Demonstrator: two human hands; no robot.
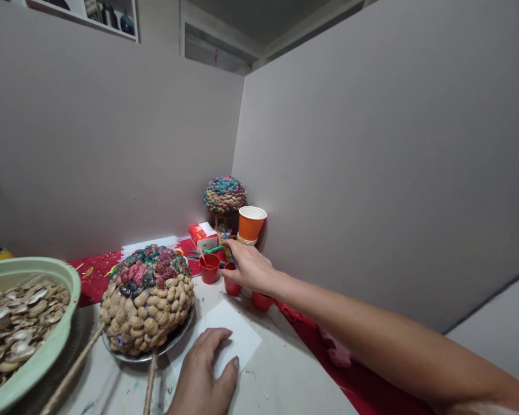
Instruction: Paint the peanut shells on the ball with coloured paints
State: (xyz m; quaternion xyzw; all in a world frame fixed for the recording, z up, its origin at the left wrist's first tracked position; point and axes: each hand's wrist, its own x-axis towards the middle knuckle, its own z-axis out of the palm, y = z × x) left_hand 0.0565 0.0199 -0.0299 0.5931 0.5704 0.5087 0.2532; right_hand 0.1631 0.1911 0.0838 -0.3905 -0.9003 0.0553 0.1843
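Note:
My right hand reaches over the red cups, its fingers pinched on a thin blue brush. The brush's lower end dips toward a red cup below the hand; its tip is hidden. My left hand rests with thumb and fingers apart, holding nothing, over a white sheet of paper. To its left, a dome covered in peanuts sits on a metal plate. The top of the dome is painted pink, green and dark blue; the lower peanuts are bare.
A green basin of peanut shells stands at left. Twine-wrapped sticks extend toward me. Behind are another red cup, an orange paper cup, a red-and-white box and a colored peanut dome. Grey panels enclose the corner.

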